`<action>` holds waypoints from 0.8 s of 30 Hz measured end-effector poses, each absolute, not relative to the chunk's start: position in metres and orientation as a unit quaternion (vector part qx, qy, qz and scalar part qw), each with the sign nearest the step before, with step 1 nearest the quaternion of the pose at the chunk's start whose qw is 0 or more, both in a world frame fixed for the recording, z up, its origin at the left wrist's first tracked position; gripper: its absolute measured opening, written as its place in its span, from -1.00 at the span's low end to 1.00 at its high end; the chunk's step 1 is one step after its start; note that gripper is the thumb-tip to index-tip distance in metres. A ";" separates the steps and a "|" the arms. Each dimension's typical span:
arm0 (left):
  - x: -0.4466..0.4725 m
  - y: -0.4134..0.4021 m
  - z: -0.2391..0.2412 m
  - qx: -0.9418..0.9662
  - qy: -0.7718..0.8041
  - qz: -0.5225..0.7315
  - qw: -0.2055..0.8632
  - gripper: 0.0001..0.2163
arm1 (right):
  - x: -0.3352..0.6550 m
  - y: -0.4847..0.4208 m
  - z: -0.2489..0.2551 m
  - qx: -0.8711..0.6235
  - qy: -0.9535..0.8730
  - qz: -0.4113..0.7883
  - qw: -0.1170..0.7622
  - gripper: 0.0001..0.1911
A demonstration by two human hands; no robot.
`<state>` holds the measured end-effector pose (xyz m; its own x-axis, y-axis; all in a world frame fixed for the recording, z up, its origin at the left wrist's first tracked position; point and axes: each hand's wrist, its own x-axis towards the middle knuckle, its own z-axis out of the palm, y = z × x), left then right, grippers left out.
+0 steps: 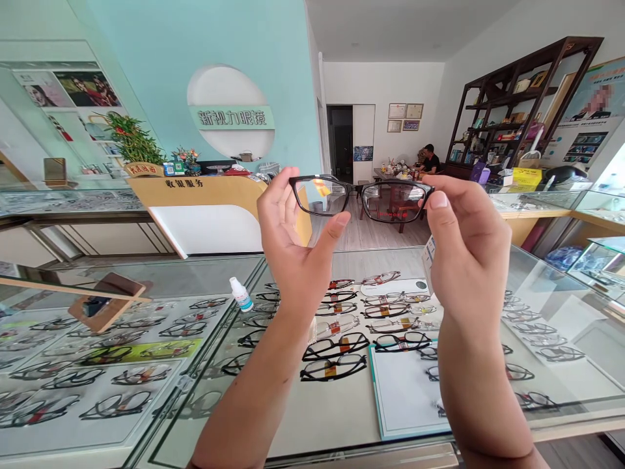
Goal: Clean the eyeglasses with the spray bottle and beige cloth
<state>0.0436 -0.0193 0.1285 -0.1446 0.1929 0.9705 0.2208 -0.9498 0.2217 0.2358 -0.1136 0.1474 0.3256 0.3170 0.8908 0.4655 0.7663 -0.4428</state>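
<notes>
Black, rounded-rectangular eyeglasses (359, 189): They were raised between the person's left hand (299, 251) and right hand (466, 238), lenses side by side, well above the table.
Left hand grip: Its fingers were at the frame's outer corner; the thumb was apart from them, its tip near the lower rim. Whether that thumb touched could not be told.
Right hand grip: Thumb and forefinger pinched the opposite outer corner.
Lens markings: Red lettering (393, 214) showed on the lens nearer the right hand; a yellow patch (321, 187) showed at the other.
Glass-topped display table (303, 433): It spread below both hands, with rows of eyeglass frames (333, 368) beneath them.
Small white plastic bottle with a blue label (242, 297): It stood tilted in view, left of the left forearm.
Careful handling: A light, level hold on the outer corners seemed best, keeping the left thumb off the lens and twisting no hinge.
</notes>
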 end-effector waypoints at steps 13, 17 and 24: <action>0.044 -0.021 0.126 -0.656 -0.206 -0.726 -0.002 -0.14 | 0.231 -0.122 0.155 -0.355 -0.563 -0.026 0.746 -0.75; 0.044 -0.025 0.126 -0.647 -0.226 -0.728 0.013 -0.18 | 0.231 -0.122 0.155 -0.363 -0.565 -0.038 0.740 -0.75; 0.044 -0.027 0.126 -0.638 -0.212 -0.739 0.029 -0.19 | 0.237 -0.115 0.151 -0.363 -0.576 -0.011 0.733 -0.60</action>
